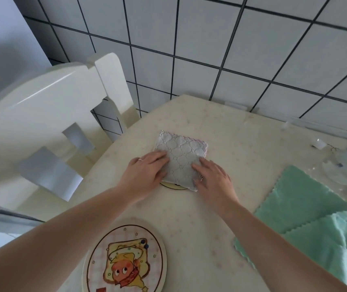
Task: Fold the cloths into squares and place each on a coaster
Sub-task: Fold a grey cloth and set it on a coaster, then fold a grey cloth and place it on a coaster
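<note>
One grey folded cloth (180,157) lay over a coaster (173,185) on the desk (221,207); left hand (145,172) and right hand (214,175) pressed it with flat, straight fingers (157,155), likely squaring its seat.

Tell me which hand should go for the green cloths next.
Right, probably. The green cloths lie at the table's right side, just beside the right hand. The left hand rests on the far side of the folded grey cloth and would have to cross over.

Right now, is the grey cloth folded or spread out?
Folded. The grey cloth is a small thick square lying on a coaster whose rim peeks out beneath; left hand and right hand press it flat.
</note>
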Available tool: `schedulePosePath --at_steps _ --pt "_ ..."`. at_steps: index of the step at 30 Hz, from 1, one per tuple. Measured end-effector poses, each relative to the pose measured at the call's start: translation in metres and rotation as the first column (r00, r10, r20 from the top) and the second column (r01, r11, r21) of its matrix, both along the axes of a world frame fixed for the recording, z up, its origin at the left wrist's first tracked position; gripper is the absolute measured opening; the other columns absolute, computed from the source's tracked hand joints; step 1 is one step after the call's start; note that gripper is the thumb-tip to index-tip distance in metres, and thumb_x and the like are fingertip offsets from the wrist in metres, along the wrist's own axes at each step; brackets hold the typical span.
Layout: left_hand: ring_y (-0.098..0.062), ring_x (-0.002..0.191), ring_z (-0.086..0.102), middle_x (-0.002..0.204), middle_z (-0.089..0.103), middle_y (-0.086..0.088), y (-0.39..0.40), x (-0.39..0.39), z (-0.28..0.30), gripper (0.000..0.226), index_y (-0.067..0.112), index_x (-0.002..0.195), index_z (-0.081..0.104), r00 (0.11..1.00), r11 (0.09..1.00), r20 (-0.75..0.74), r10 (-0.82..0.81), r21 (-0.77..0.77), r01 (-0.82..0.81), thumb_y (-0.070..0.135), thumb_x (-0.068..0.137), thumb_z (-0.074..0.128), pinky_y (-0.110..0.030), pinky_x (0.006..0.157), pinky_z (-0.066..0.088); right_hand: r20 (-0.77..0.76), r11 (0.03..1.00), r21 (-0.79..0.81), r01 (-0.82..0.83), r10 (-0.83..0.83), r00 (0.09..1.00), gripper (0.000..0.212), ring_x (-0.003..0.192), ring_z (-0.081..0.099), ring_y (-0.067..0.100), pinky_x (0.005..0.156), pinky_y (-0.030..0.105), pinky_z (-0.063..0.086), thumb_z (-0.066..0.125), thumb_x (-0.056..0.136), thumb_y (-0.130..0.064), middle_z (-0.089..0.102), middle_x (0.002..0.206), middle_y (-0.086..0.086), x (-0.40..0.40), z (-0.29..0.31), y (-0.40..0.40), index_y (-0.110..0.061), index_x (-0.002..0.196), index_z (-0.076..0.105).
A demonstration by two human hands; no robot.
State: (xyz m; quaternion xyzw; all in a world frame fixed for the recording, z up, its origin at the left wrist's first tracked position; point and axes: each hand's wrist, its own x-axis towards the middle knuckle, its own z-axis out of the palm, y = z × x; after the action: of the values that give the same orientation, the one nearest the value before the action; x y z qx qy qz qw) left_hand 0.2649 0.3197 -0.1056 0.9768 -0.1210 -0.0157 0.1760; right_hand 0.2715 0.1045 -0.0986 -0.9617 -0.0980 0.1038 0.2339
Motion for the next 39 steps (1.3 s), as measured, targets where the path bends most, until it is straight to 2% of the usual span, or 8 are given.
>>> schedulePosePath --at_steps 5,11,17,20,28,32,35,39 --pt "-0.012 0.135 0.032 0.146 0.036 0.013 -0.007 0.003 0.009 0.043 0.029 0.136 0.043 0.994 0.998 -0.087 0.069 0.01 -0.069 0.03 0.094 0.047 -0.036 0.106 0.026 -0.046 1.0 0.0 0.004 -0.004 0.999 0.048 0.14 0.023 0.018 0.114 0.031 0.017 0.052 0.09 -0.025 0.028 0.152 -0.004 -0.002 0.012 0.004 -0.03 0.137 0.043" --pt "-0.01 0.099 0.057 0.112 0.065 0.003 -0.043 -0.029 0.059 0.023 0.017 0.111 0.065 0.996 0.941 -0.063 0.063 -0.329 -0.08 0.017 0.093 0.052 -0.021 0.086 0.041 0.058 0.957 0.279 0.075 -0.094 0.994 0.032 0.122 0.047 0.013 0.098 0.018 0.031 0.058 0.087 -0.016 0.055 0.13 -0.005 -0.059 0.063 -0.015 -0.024 0.117 0.061" --pt "-0.013 0.09 0.065 0.095 0.068 0.005 -0.106 -0.097 0.085 0.017 0.015 0.101 0.069 0.984 0.838 -0.164 -0.066 -0.545 -0.035 0.016 0.089 0.058 -0.029 0.084 0.049 0.058 0.912 0.363 0.193 -0.229 0.972 0.023 0.111 0.054 0.009 0.085 0.006 0.03 0.06 0.086 -0.013 0.061 0.117 -0.004 -0.149 0.089 -0.055 -0.022 0.106 0.067" --pt "-0.017 0.085 0.065 0.094 0.071 -0.003 -0.141 -0.132 0.082 0.014 0.011 0.097 0.07 0.975 0.822 -0.194 -0.104 -0.568 -0.025 0.011 0.086 0.061 -0.028 0.082 0.048 0.056 0.905 0.362 0.225 -0.262 0.963 0.024 0.108 0.055 0.01 0.084 -0.001 0.028 0.06 0.085 -0.009 0.063 0.113 -0.001 -0.193 0.089 -0.081 -0.017 0.105 0.068" --pt "0.007 0.07 0.055 0.093 0.068 -0.011 -0.237 -0.21 0.082 0.015 -0.003 0.097 0.067 0.938 0.798 -0.24 -0.249 -0.6 0.059 0.0 0.086 0.058 -0.002 0.066 0.039 -0.041 0.871 0.333 0.361 -0.369 0.929 0.022 0.093 0.061 0.01 0.084 0.026 0.05 0.056 0.088 -0.014 0.061 0.103 -0.012 -0.295 0.08 -0.198 -0.025 0.105 0.065" --pt "-0.008 0.081 0.059 0.097 0.069 -0.006 -0.276 -0.233 0.079 0.014 0.008 0.098 0.068 0.927 0.829 -0.267 -0.265 -0.554 0.077 0.009 0.088 0.057 -0.016 0.076 0.046 0.048 0.889 0.268 0.372 -0.398 0.916 0.022 0.093 0.056 0.005 0.073 0.002 0.035 0.06 0.085 -0.009 0.06 0.103 -0.013 -0.325 0.081 -0.258 -0.021 0.101 0.068" --pt "-0.012 0.088 0.063 0.095 0.069 0.003 -0.304 -0.242 0.076 0.016 0.016 0.096 0.069 0.939 0.851 -0.241 -0.245 -0.517 0.09 0.012 0.085 0.058 -0.034 0.085 0.05 0.079 0.902 0.216 0.375 -0.399 0.914 0.023 0.096 0.056 0.006 0.076 0.008 0.037 0.062 0.083 -0.008 0.061 0.106 -0.009 -0.337 0.077 -0.295 -0.022 0.1 0.07" --pt "-0.013 0.094 0.062 0.104 0.069 0.001 -0.35 -0.253 0.081 0.018 0.018 0.098 0.07 0.947 0.884 -0.124 -0.295 -0.412 0.221 0.015 0.085 0.059 -0.034 0.086 0.049 0.102 0.875 0.136 0.464 -0.478 0.872 0.021 0.107 0.053 0.016 0.084 0.026 0.043 0.061 0.083 -0.015 0.055 0.11 -0.008 -0.349 0.068 -0.335 -0.025 0.099 0.07"
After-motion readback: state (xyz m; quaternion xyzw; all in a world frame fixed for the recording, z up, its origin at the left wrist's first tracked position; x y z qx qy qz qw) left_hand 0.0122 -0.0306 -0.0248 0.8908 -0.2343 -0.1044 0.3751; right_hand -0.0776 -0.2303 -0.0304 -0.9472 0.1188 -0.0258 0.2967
